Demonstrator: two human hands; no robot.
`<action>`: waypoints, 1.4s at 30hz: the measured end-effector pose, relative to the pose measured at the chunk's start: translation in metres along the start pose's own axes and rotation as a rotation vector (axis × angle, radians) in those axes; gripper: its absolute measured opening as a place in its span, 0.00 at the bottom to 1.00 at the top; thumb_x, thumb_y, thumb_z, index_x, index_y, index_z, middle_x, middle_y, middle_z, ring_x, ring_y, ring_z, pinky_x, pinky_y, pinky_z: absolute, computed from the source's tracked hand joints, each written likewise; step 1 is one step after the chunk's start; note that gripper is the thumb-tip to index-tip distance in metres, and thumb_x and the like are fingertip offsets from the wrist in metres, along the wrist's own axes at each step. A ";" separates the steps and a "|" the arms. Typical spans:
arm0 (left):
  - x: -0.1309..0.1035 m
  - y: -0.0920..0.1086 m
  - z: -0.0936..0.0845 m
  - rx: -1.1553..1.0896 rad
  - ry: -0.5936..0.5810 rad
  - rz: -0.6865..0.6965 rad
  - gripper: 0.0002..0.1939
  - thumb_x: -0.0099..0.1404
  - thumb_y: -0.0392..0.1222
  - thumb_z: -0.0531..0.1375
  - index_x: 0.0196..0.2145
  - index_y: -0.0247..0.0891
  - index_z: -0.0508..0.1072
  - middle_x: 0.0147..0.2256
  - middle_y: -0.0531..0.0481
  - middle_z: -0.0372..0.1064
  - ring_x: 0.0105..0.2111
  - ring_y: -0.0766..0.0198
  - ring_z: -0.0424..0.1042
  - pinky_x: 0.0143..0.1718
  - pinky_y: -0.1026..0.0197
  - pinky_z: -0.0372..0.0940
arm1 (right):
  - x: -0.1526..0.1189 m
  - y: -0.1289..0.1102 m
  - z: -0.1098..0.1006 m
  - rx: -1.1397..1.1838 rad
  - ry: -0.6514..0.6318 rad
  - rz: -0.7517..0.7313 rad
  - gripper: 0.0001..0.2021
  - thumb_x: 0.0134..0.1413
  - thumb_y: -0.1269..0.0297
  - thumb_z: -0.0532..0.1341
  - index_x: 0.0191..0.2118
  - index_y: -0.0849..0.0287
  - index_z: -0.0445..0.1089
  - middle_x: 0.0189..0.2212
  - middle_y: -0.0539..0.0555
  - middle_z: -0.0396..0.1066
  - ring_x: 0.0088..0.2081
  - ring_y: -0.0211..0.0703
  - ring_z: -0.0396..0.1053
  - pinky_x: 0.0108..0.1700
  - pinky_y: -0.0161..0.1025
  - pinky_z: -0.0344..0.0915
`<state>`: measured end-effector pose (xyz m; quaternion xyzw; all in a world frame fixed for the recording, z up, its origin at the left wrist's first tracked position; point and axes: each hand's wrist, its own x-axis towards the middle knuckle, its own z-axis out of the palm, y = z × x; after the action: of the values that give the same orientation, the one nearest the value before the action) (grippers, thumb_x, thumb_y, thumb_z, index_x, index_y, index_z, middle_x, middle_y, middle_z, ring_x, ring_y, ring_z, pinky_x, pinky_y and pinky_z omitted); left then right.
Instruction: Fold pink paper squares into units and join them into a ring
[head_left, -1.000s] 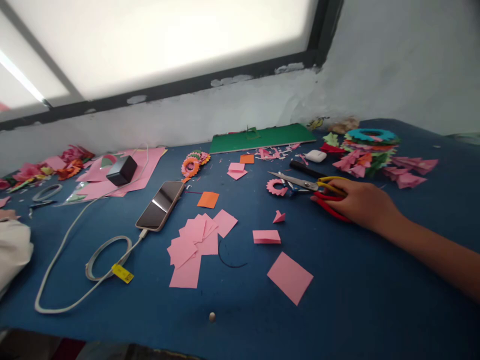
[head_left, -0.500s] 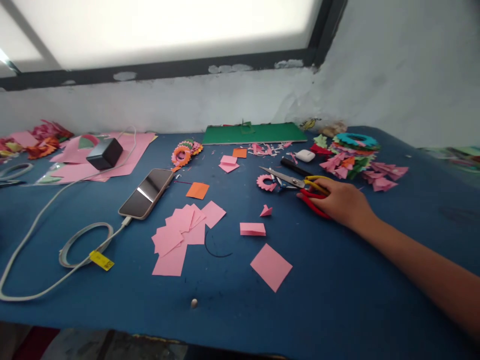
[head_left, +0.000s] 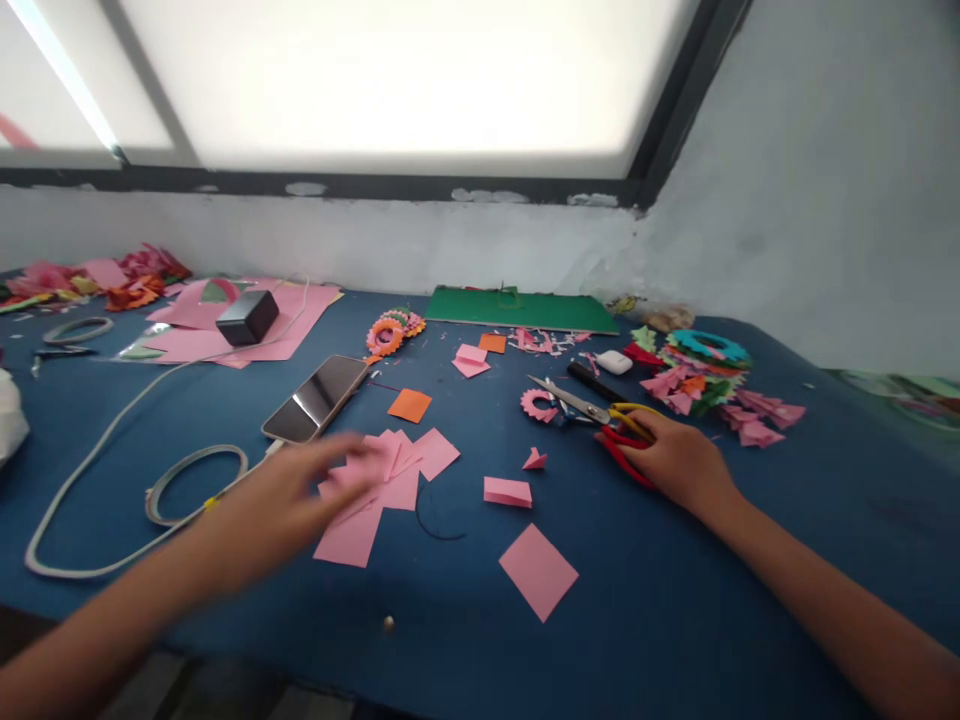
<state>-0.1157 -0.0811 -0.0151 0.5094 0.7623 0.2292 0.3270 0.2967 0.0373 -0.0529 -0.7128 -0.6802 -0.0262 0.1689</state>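
My right hand point(head_left: 671, 455) is closed around the yellow and red handles of a pair of scissors point(head_left: 574, 402), whose blades point to the far left, low over the table. My left hand point(head_left: 281, 505), blurred by motion, is over the left part of some overlapping pink paper squares point(head_left: 352, 535). Its fingers and thumb look stretched out and apart, with nothing seen between them. Between the hands are a folded pink strip point(head_left: 508, 491), a small folded pink piece point(head_left: 534, 459) and a single pink square point(head_left: 538, 572). A pink scalloped paper ring point(head_left: 538, 404) sits by the blade tips.
A phone point(head_left: 315, 400) lies behind my left hand, its white cable point(head_left: 90, 450) looping left. A black box point(head_left: 247, 318) rests on pink sheets. Far back is a green board point(head_left: 525, 310). Folded paper pieces point(head_left: 757, 420) and a blue ring point(head_left: 709, 347) lie right of a white case point(head_left: 613, 362).
My left hand has come into view from the lower left and reached over the pink squares. My right hand still holds the scissors in about the same place. The view has tilted upward and left.
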 end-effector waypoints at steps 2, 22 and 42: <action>0.063 0.036 -0.018 0.158 0.070 0.066 0.17 0.66 0.45 0.55 0.51 0.36 0.65 0.51 0.43 0.62 0.46 0.55 0.67 0.45 0.48 0.66 | 0.001 0.000 0.000 0.004 -0.004 0.003 0.28 0.47 0.41 0.56 0.45 0.59 0.71 0.38 0.59 0.76 0.38 0.59 0.74 0.31 0.45 0.68; 0.199 0.039 -0.050 0.457 0.113 0.427 0.17 0.66 0.44 0.55 0.51 0.37 0.65 0.50 0.43 0.63 0.46 0.55 0.67 0.45 0.48 0.65 | 0.007 0.006 0.003 0.056 -0.100 0.106 0.24 0.44 0.39 0.54 0.41 0.48 0.70 0.40 0.55 0.75 0.36 0.60 0.74 0.31 0.49 0.70; 0.207 0.016 -0.060 0.317 0.064 0.452 0.15 0.66 0.43 0.56 0.49 0.35 0.66 0.48 0.44 0.65 0.44 0.57 0.69 0.43 0.49 0.66 | 0.013 0.008 0.004 0.070 -0.151 0.188 0.21 0.35 0.37 0.55 0.35 0.40 0.69 0.37 0.54 0.76 0.36 0.62 0.73 0.32 0.50 0.66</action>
<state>-0.2050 0.1160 -0.0181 0.7038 0.6656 0.1903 0.1594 0.3052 0.0511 -0.0549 -0.7671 -0.6217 0.0673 0.1436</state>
